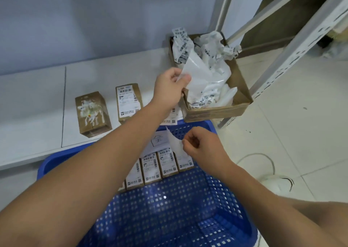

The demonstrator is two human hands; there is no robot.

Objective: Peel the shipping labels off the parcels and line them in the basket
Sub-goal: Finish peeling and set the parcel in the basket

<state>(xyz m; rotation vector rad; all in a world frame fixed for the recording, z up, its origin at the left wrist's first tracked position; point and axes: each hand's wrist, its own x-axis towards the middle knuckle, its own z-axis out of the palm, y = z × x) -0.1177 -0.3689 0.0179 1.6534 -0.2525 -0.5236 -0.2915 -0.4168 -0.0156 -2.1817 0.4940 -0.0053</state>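
A: Over the cardboard box (239,88), my left grip (170,88) pinches a translucent sheet (199,68) between thumb and fingers, right above the crumpled labels (211,47) heaped in it.
B: Right side?
A: Right grip (201,145) is clamped on a white strip (175,141), thumb and forefinger, over the far end of the blue basket (188,209).
B: Parcels?
A: Row of labelled parcels (160,166) lies side by side in the basket, labels up. On the low white ledge (37,115) behind it: one parcel with its label on (129,101), one stripped parcel (92,113) with torn paper residue. The two are near, not touching.
B: Box position?
A: At the ledge's right end, beside a metal rack leg (293,58).
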